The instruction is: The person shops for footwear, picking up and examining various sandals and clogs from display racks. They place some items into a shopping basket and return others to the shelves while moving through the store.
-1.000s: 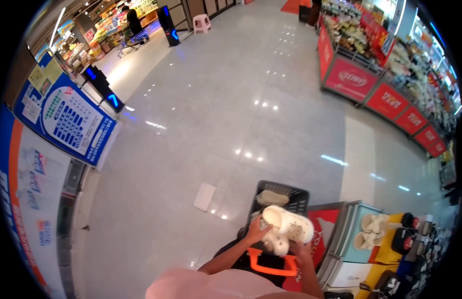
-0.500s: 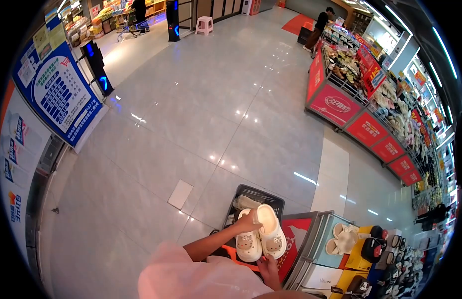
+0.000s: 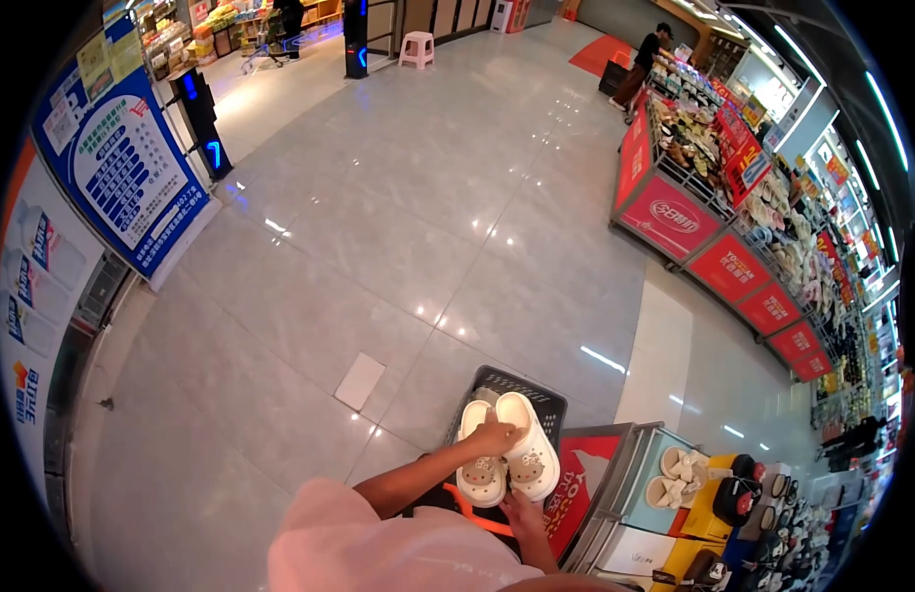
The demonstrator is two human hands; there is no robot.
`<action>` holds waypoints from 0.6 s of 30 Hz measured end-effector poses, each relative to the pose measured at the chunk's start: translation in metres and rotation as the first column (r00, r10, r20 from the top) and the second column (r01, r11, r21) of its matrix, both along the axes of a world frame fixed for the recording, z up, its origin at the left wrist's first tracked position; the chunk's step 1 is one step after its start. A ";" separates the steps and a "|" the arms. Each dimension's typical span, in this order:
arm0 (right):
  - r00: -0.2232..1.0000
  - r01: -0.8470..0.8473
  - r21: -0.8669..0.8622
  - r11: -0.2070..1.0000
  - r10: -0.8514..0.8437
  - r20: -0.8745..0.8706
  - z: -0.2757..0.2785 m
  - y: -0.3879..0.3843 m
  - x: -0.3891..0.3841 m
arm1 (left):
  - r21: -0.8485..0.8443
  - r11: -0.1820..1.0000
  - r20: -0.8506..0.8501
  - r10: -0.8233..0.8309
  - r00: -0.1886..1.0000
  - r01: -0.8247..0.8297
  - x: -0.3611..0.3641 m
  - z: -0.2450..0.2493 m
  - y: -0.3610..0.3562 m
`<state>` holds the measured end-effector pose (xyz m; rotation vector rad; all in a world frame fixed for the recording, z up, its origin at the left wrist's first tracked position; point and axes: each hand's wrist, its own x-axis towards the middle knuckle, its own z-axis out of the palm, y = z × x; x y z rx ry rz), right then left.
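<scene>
A pair of cream clogs with cartoon kitten faces and bow charms on the toes is held side by side over a dark plastic basket. My left hand reaches across the pair, its fingers closed round the inner edges near the openings. At the toe end, my right hand grips the clogs from below, with part of its fingers hidden beneath them. An orange handle shows under the clogs, partly covered by my arm. What lies inside the basket is mostly hidden.
To the right, a shoe display holds pale bow slippers and dark shoes. Farther off, a long red-panelled shoe stand has a person beside it. A blue sign stands left; a pink stool is behind.
Both hands have moved the clogs slightly up, turning the toes a little. My left hand now lies farther across the pair. The view has shifted slightly.
</scene>
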<state>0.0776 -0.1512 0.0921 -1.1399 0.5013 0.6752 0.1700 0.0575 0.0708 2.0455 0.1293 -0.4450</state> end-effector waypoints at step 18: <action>0.966 0.255 0.399 0.881 -0.253 -0.059 0.005 -0.049 -0.015 | 0.325 0.932 0.424 -0.296 0.856 0.161 0.004 0.124 -0.098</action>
